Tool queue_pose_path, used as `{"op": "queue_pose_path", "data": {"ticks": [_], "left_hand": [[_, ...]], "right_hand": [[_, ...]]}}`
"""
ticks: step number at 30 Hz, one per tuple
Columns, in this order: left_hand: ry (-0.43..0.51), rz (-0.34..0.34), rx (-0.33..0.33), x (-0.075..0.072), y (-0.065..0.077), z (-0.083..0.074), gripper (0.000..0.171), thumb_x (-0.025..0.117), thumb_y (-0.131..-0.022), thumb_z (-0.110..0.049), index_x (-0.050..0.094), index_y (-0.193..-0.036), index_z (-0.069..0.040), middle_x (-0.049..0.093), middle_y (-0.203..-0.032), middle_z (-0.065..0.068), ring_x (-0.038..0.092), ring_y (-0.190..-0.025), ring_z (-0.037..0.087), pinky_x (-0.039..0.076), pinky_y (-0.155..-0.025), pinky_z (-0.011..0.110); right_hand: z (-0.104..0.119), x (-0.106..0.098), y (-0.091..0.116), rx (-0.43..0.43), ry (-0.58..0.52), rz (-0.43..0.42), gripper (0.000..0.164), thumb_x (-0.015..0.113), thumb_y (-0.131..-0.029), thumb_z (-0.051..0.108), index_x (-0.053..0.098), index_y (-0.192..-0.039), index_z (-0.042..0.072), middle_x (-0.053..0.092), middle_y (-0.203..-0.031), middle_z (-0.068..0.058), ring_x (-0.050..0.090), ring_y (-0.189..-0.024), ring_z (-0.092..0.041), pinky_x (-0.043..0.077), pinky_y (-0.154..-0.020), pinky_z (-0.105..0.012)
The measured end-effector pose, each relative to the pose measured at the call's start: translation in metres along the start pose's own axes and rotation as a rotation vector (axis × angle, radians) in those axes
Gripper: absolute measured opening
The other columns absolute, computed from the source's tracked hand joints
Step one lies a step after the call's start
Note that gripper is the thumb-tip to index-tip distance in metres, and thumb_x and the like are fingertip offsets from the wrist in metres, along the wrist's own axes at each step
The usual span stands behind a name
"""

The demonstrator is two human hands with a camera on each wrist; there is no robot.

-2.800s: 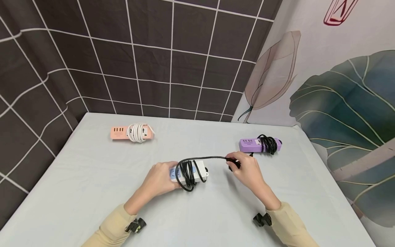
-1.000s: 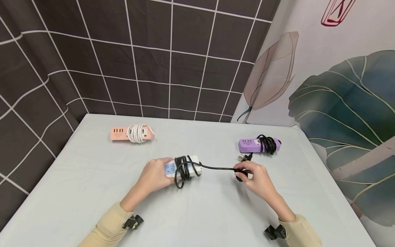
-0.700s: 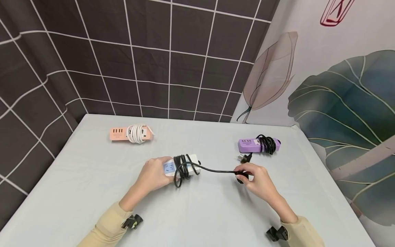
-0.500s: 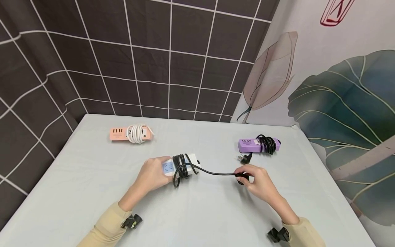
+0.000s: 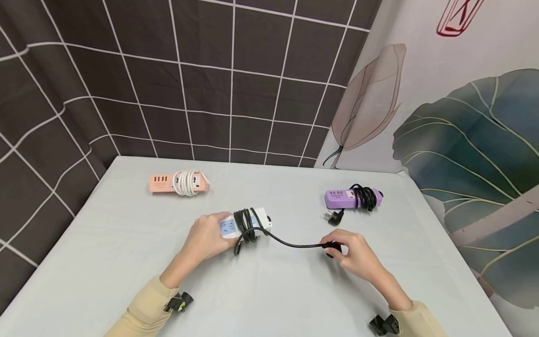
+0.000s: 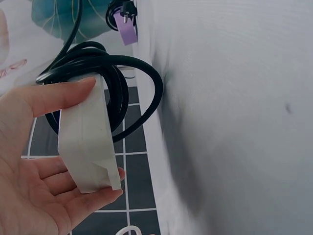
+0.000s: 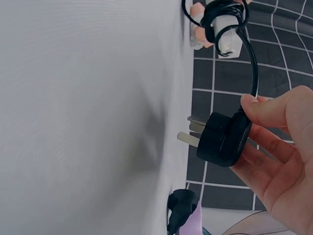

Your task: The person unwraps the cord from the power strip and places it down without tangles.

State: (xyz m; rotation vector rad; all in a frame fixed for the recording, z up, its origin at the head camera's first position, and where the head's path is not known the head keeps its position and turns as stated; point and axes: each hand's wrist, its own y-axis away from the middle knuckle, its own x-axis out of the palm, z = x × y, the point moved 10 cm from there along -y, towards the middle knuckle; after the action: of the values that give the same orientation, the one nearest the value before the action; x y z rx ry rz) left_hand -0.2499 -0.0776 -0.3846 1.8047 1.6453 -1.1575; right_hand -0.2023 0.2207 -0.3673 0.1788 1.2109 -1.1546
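My left hand [image 5: 206, 238] grips a white power strip [image 5: 263, 217] with blue socket faces by its left end. In the left wrist view the thumb lies along one side of it and the fingers along the other. A black cord [image 5: 244, 222] is wound around the strip, and one length runs off to the right. At that length's end, my right hand [image 5: 353, 252] pinches the black plug [image 7: 220, 139] between thumb and fingers. The plug's metal prongs [image 7: 188, 139] point toward the tabletop in the right wrist view.
A peach power strip [image 5: 161, 183] wound with white cord lies at the back left of the table [image 5: 269, 299]. At the back right lies a purple power strip [image 5: 337, 199] with black cord, its own plug [image 5: 335, 217] in front. A dark checked curtain [image 5: 206, 84] hangs behind.
My right hand has moved right and toward me with the plug, drawing out the cord's free length, which now sags. The left hand with the white strip has shifted slightly left.
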Motion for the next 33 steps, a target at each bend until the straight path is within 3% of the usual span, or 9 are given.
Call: {"op": "queue_pose_path", "data": {"ticks": [6,20,33], "left_hand": [[0.005,0.013,-0.052,-0.001,0.0,0.006,0.067,0.086,-0.06,-0.026,0.065,-0.118,-0.001,0.071,-0.086,0.013,0.058,-0.066,0.017,0.046,-0.058,0.029],[0.013,0.001,-0.062,-0.005,-0.001,0.005,0.067,0.086,-0.06,-0.028,0.065,-0.118,-0.002,0.072,-0.09,0.014,0.059,-0.069,0.018,0.046,-0.061,0.03],[0.024,-0.003,-0.056,-0.005,0.001,0.005,0.066,0.086,-0.06,-0.027,0.066,-0.117,-0.002,0.072,-0.09,0.013,0.059,-0.069,0.018,0.046,-0.062,0.031]], "right_hand": [[-0.002,-0.002,0.006,-0.001,0.021,-0.003,0.034,0.078,-0.069,-0.008,0.071,-0.089,0.019,0.07,-0.086,0.012,0.065,-0.079,-0.004,0.05,-0.073,-0.017],[-0.008,-0.003,0.011,0.01,0.078,0.009,0.032,0.079,-0.068,-0.006,0.071,-0.088,0.019,0.07,-0.087,0.013,0.066,-0.079,-0.005,0.052,-0.074,-0.02],[-0.009,-0.003,0.012,-0.073,0.314,-0.026,0.03,0.083,-0.063,-0.002,0.073,-0.083,0.018,0.069,-0.085,0.006,0.065,-0.077,-0.011,0.054,-0.064,-0.029]]}}
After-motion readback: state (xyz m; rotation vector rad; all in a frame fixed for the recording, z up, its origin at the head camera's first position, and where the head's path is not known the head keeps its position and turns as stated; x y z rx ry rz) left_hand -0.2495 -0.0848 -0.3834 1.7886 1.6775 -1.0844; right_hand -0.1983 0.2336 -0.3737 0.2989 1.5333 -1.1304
